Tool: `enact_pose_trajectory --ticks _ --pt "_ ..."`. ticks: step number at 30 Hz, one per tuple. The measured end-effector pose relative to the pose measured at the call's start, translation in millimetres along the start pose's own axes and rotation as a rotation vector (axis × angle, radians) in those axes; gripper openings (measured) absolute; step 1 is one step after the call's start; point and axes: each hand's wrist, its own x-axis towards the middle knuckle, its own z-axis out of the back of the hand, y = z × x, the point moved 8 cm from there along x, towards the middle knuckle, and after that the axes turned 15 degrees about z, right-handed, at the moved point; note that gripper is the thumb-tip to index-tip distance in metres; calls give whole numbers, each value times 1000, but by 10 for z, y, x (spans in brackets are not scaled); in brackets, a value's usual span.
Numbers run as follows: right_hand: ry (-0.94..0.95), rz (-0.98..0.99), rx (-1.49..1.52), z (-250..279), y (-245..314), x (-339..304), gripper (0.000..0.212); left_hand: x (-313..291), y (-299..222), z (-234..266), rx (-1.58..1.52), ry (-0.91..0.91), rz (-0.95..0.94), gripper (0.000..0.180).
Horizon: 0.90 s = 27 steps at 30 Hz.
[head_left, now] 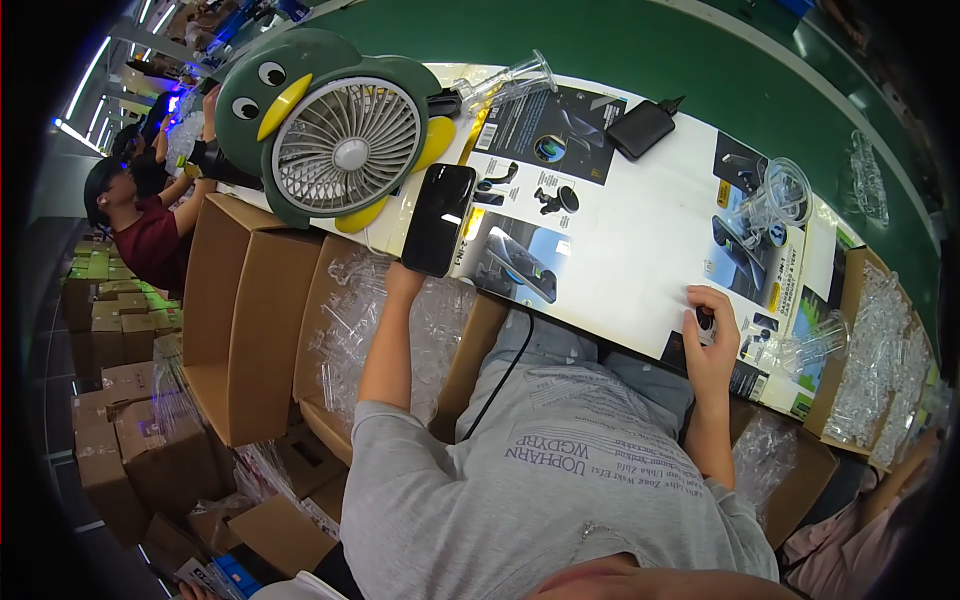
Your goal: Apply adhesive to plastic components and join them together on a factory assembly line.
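A black smartphone (438,220) lies face up at the left part of the white printed table covering (630,240), near its front edge. My left hand (405,280) meets the phone's lower end; its fingers are hidden behind the phone and the edge, so its grip does not show. At the right front edge rests my right hand (712,335), with thumb and index finger apart and curved. A small dark spot shows between them, either print or a small part; I cannot make out which.
A green penguin-shaped fan (345,140) stands at the left, beside clear plastic tubes (510,80). Farther back lies a black box-shaped device (641,128). Clear plastic cups (775,200) are at the right. Cardboard boxes (255,310) and clear plastic pieces (870,360) flank the table.
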Motion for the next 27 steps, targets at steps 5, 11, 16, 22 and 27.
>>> enact_pose_trajectory --ticks 5,11,16,22,27 --pt "-19 4 48 54 46 18 18 360 196 -377 336 -154 -405 68" --pt "-5 30 67 25 103 29 17 304 561 -171 235 307 -288 56" --pt "-8 -16 0 57 -12 -15 18 -47 165 684 -39 427 113 18" --pt "10 33 15 44 40 14 17 -331 710 1565 -745 349 355 13" --pt "14 -1 48 1 15 3 17 -453 953 2030 -1055 445 306 13"
